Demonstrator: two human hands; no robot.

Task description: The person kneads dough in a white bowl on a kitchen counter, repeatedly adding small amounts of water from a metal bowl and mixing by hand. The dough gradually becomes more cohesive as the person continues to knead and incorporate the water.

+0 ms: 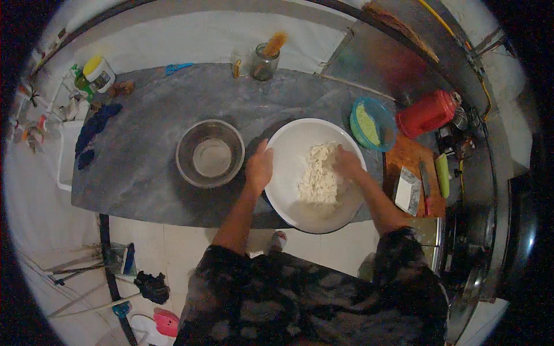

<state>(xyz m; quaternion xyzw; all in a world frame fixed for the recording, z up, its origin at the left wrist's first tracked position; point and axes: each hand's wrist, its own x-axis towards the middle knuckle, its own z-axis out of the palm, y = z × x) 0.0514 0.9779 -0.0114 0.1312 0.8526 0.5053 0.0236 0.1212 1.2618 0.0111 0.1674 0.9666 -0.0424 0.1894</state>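
A large white basin [283,181] stands at the front edge of the grey marbled counter. Shaggy, pale flour dough [319,177] lies in its middle, with loose flour towards the near side. My left hand [259,166] holds the basin's left rim, thumb side towards the inside. Inside the basin, my right hand [346,163] is at the upper right of the dough; motion blurs its fingers, so their grip is unclear. Left of my left hand is a steel bowl [184,158], with a pale round bottom.
Beyond the basin's right side sits a blue plastic bowl [355,125] holding green shreds [367,125]. A wooden board [400,153] carries a white tray [407,190] and a knife [424,181]. A red thermos [426,113], a glass jar [264,67] and blue scissors [178,68] lie farther back.
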